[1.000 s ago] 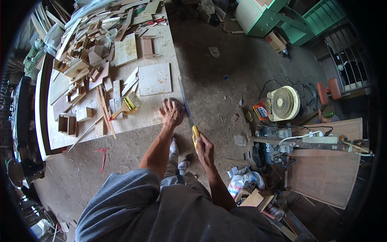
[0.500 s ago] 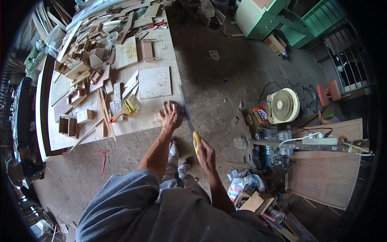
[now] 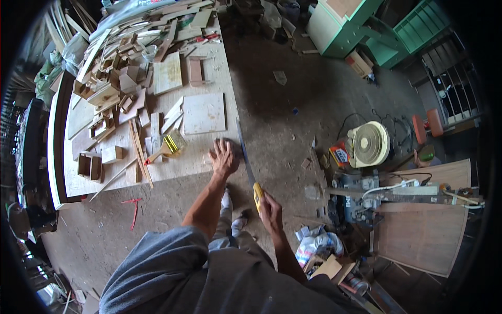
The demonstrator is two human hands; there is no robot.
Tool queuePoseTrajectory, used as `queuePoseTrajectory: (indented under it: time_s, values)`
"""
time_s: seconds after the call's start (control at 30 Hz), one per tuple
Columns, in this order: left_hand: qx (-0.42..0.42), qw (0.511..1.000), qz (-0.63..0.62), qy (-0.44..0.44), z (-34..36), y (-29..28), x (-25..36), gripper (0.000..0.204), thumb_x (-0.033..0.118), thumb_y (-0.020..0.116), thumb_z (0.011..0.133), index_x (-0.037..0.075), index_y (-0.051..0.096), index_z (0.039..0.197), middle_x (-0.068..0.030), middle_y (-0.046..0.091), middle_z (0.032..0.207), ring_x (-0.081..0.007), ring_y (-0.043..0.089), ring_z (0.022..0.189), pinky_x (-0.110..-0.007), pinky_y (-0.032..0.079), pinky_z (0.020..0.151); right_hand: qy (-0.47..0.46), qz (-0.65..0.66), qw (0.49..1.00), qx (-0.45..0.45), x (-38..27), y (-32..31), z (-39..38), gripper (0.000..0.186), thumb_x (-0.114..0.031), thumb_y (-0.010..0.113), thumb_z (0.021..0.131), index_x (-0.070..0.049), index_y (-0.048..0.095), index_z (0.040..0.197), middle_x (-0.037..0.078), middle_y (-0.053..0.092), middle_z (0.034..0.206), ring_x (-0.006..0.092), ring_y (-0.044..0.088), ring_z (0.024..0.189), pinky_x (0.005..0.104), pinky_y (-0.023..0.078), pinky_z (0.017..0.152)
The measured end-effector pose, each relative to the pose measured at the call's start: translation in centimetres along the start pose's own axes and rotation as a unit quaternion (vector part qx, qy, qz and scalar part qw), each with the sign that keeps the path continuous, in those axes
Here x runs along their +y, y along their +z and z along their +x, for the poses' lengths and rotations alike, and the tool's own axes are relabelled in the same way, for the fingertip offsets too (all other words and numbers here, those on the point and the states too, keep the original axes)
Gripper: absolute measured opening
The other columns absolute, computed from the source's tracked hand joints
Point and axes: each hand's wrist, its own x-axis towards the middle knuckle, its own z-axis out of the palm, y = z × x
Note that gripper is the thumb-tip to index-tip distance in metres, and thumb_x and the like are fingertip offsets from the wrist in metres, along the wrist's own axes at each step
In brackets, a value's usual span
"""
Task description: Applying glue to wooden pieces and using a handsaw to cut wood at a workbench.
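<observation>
My right hand (image 3: 271, 212) is closed round the yellow handle of a handsaw (image 3: 243, 152). Its long thin blade points away from me, along the right edge of the worktable (image 3: 198, 166). On the near right corner of that table my left hand (image 3: 225, 158) lies palm down, fingers spread, close beside the blade. Whatever lies under the palm is mostly hidden. Just beyond my left hand rests a square pale board (image 3: 204, 113). To its left lies a wide paintbrush (image 3: 170, 146) with a yellow ferrule and a red-tipped handle.
Wood offcuts and small wooden boxes (image 3: 90, 166) crowd the table's left and far parts. A red tool (image 3: 133, 212) lies on the floor at near left. A cream fan (image 3: 369, 144), a bench with a power strip (image 3: 413, 191) and a pile of bags (image 3: 319, 246) stand to the right.
The saw and my right hand have come slightly toward me along the table edge. My left hand stays pressed on the corner. The whole view has shifted a little.
</observation>
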Motion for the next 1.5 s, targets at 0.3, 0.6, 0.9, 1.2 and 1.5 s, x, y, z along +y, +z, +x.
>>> queuePoseTrajectory:
  time_s: [0.3, 0.6, 0.9, 1.2, 1.5]
  values:
    - [0.012, 1.000, -0.011, 0.001, 1.8, -0.2, -0.5, 0.067, 0.031, 0.054, 0.087, 0.005, 0.033, 0.145, -0.0184, 0.024, 0.157, -0.0400, 0.009, 0.149, -0.070, 0.014, 0.109, 0.036, -0.021, 0.999, -0.029, -0.3, -1.0, -0.1, 0.037, -0.022, 0.051, 0.102, 0.004, 0.057, 0.128, 0.020, 0.069, 0.104, 0.0208, 0.068, 0.090, 0.0319, 0.053, 0.076]
    - [0.028, 1.000, 0.002, -0.005, 1.4, 0.2, -0.5, 0.071, 0.030, 0.055, 0.084, 0.004, 0.033, 0.146, -0.0171, 0.024, 0.157, -0.0388, 0.011, 0.149, -0.069, 0.013, 0.110, 0.089, -0.059, 0.994, -0.032, -0.6, -1.0, -1.5, 0.038, -0.023, 0.053, 0.101, 0.003, 0.058, 0.128, 0.022, 0.070, 0.103, 0.0287, 0.071, 0.092, 0.0342, 0.054, 0.078]
    - [0.033, 0.999, -0.028, 0.013, 0.5, -0.3, 0.7, 0.066, 0.034, 0.053, 0.087, 0.005, 0.036, 0.144, -0.0192, 0.022, 0.157, -0.0415, 0.009, 0.148, -0.068, 0.011, 0.111, 0.011, -0.112, 0.992, -0.056, 1.6, 0.7, 2.6, 0.038, -0.027, 0.047, 0.103, 0.002, 0.058, 0.126, 0.012, 0.064, 0.084, 0.0170, 0.059, 0.069, 0.0298, 0.049, 0.060]
    - [0.049, 0.999, 0.018, 0.000, 0.0, -0.2, -0.2, 0.066, 0.035, 0.056, 0.086, 0.003, 0.038, 0.141, -0.0197, 0.022, 0.157, -0.0434, 0.011, 0.147, -0.069, 0.015, 0.110, 0.168, 0.219, 0.957, -0.095, -3.4, -2.1, 0.1, 0.055, -0.011, 0.054, 0.092, 0.006, 0.040, 0.143, 0.009, 0.059, 0.117, 0.0148, 0.058, 0.094, 0.0266, 0.049, 0.078]
    - [0.068, 0.997, -0.020, 0.028, 1.4, -0.2, 1.6, 0.065, 0.038, 0.058, 0.090, 0.002, 0.038, 0.140, -0.0186, 0.021, 0.158, -0.0431, 0.011, 0.147, -0.066, 0.013, 0.112, 0.075, 0.152, 0.982, -0.079, -3.6, -2.6, 2.5, 0.074, -0.012, 0.064, 0.084, 0.009, 0.031, 0.147, 0.011, 0.057, 0.108, 0.0165, 0.055, 0.096, 0.0276, 0.047, 0.089]
